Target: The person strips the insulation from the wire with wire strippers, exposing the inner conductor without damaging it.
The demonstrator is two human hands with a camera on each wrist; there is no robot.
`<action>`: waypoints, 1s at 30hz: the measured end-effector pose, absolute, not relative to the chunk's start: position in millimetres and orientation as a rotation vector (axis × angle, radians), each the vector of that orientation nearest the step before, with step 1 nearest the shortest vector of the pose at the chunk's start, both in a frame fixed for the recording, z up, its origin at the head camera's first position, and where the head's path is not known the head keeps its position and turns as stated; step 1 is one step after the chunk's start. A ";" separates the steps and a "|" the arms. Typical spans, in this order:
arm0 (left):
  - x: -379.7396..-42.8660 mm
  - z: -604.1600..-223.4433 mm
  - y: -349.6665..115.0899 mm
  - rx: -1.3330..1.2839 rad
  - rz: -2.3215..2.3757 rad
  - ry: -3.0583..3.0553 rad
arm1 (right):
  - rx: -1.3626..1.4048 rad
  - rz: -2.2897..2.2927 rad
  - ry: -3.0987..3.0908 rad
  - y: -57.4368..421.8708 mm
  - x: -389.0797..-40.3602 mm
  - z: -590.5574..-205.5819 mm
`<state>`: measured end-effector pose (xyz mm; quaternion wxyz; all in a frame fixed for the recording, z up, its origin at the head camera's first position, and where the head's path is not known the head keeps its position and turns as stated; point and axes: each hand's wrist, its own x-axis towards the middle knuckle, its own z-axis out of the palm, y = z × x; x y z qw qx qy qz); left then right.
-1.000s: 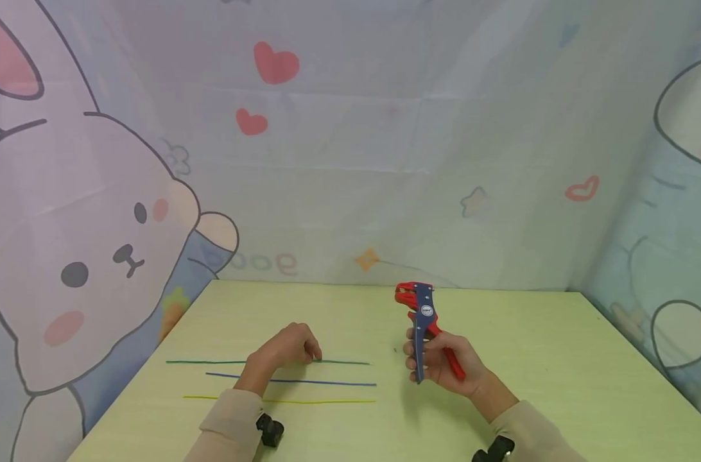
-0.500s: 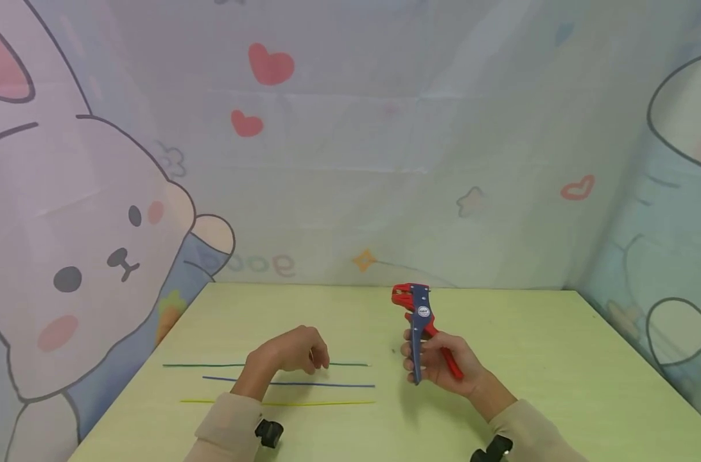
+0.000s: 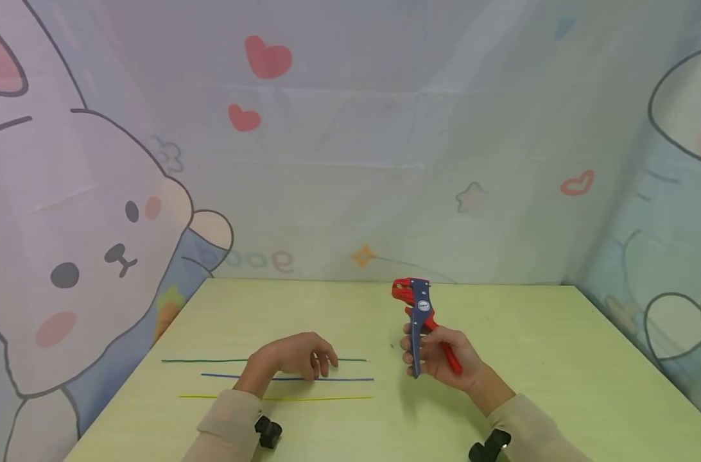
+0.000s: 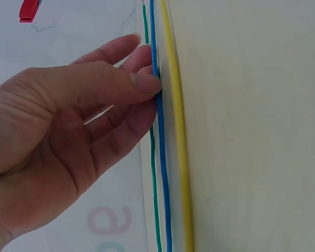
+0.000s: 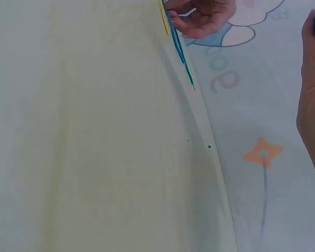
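Note:
My left hand [image 3: 297, 357] reaches down over the wires, and its thumb and fingertips pinch the blue wire [image 4: 164, 173] in the left wrist view. Just beyond lies the green wire [image 3: 203, 360], with a short bare end [image 5: 193, 88] in the right wrist view. The yellow wire [image 3: 316, 399] runs parallel on the near side. My right hand [image 3: 451, 359] holds a wire stripper [image 3: 418, 321] upright above the table, fingers around its blue and red handles. Only the edge of this hand appears in the right wrist view.
The pale yellow table [image 3: 529, 353] meets a printed cloth backdrop [image 3: 350, 160] at its far edge. Small dark specks [image 5: 209, 147] lie on the table beyond the green wire's bare end. A black wrist camera [image 3: 268, 432] sits at the left cuff.
My left hand has let go of the green wire and moved slightly right and nearer, onto the blue wire. The right hand keeps holding the wire stripper almost still.

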<state>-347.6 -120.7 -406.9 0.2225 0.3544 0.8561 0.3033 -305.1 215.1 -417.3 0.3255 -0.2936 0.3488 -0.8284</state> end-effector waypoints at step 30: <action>-334.4 -352.6 -133.0 1.048 1.150 2.606 | -0.813 -2.047 0.901 216.6 -302.7 -420.7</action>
